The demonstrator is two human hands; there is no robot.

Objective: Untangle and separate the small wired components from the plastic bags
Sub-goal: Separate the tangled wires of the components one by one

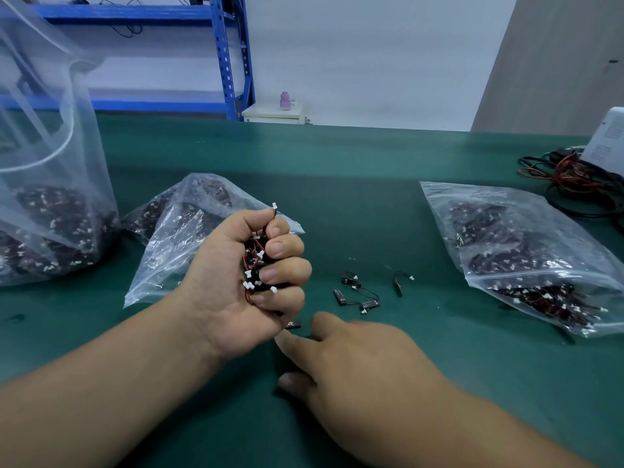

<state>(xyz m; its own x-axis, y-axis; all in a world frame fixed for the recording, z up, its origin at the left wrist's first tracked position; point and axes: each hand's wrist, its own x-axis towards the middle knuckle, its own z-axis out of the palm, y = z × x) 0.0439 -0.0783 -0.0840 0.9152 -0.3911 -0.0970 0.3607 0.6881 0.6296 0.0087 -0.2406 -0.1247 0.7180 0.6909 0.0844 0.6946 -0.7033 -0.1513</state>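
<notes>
Nearest, my right hand (354,359) is loose, finger and thumb apart, just short of a piece (293,325) poking from my left hand (233,278), which clenches the tangle (256,261). Next, I reckon: pinch it, tease it free, drop it by the parts (358,293) beyond.

L hand (233,285) & R hand (358,363) both bare, forearms (101,393) bare too right to frame edge, nails (277,247) short & plain.
</notes>
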